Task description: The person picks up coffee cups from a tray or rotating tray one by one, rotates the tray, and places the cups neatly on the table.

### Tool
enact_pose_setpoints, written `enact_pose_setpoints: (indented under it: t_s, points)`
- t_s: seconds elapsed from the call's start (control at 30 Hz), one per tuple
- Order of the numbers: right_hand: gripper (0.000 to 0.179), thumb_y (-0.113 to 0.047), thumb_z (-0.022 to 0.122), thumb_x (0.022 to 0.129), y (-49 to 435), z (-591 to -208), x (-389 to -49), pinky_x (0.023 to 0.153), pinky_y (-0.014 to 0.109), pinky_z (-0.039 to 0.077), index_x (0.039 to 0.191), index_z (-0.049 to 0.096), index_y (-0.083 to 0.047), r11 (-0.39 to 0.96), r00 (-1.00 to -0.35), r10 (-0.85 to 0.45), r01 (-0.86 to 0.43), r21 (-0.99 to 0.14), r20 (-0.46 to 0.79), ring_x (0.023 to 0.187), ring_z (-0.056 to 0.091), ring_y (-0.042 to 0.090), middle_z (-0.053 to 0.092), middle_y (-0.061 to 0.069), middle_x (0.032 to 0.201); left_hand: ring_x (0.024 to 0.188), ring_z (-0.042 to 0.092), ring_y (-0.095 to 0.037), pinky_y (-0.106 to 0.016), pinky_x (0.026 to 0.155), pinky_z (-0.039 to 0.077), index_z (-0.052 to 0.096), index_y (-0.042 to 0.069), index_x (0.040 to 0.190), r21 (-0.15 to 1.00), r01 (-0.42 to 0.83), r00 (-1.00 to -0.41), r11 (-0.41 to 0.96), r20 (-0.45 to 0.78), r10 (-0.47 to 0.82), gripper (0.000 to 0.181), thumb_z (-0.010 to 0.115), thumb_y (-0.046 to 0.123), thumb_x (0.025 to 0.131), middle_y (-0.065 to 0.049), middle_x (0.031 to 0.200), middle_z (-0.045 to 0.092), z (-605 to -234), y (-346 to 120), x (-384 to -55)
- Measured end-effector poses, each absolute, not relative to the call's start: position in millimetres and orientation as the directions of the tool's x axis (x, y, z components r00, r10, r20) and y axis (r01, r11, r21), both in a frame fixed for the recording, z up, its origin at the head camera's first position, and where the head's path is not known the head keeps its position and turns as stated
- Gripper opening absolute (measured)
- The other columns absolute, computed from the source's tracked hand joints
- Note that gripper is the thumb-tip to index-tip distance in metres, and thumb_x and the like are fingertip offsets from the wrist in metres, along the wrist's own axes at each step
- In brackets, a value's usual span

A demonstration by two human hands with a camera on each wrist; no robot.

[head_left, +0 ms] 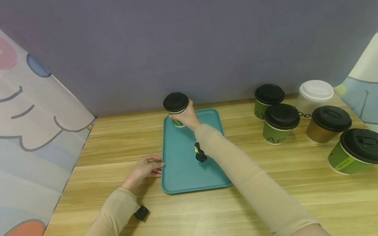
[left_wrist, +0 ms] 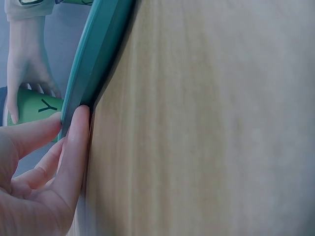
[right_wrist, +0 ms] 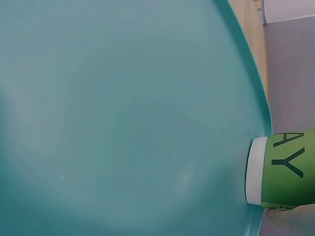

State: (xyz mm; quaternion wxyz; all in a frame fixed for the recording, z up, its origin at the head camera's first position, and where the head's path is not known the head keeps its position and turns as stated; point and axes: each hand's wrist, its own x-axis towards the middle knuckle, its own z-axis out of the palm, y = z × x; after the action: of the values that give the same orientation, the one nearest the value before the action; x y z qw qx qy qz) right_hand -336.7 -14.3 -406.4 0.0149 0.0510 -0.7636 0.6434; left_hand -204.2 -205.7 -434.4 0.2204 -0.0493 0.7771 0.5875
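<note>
A teal tray (head_left: 183, 170) lies on the wooden table. At its far left corner stands a green paper cup (right_wrist: 290, 169) with a black lid (head_left: 175, 101), upright, its white base at the tray's surface beside the rim. My right hand (head_left: 188, 117) grips this cup around its side from the right; only a fingertip shows in the right wrist view. On the tray's left edge, my left hand (head_left: 148, 167) pinches the rim (left_wrist: 78, 81), the thumb on the inner side and a finger against the outer side.
Several lidded cups stand on the right of the table (head_left: 203, 223): green ones (head_left: 275, 134) with black lids, a brown one (head_left: 318, 133) and a white one (head_left: 310, 100). A grey wall panel (head_left: 200, 40) rises behind. Printed curtains (head_left: 13, 117) hang at both sides.
</note>
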Motion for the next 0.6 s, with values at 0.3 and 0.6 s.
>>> enact_pose_setpoints:
  t_s: [0.3,0.6]
  points:
    - [0.087,-0.014,0.072,0.072,-14.4,-398.9,-335.0,0.101,0.035,0.033,0.135,0.013,-0.004,0.168,-0.993,-0.047,-0.112,-0.980,0.105,0.120,0.037,0.022,0.031,0.013,0.131,0.058,0.058,-0.013,-0.028,0.061,0.056,0.045,-0.011,0.117,0.893,-0.337,-0.896,0.299,-0.401,0.188,0.039,0.058,0.005,0.084,-0.005,0.069,0.060,-435.5,-206.2,-204.6]
    - [0.084,-0.017,0.072,0.073,-8.5,-381.7,-326.8,0.099,0.034,0.035,0.133,0.014,-0.006,0.175,-0.987,-0.076,-0.154,-0.973,0.143,0.117,0.039,0.020,0.029,0.011,0.130,0.059,0.058,-0.014,-0.028,0.062,0.056,0.045,-0.011,0.117,0.886,-0.344,-0.894,0.310,-0.410,0.180,0.038,0.057,0.005,0.084,-0.006,0.070,0.059,-436.5,-206.3,-205.3]
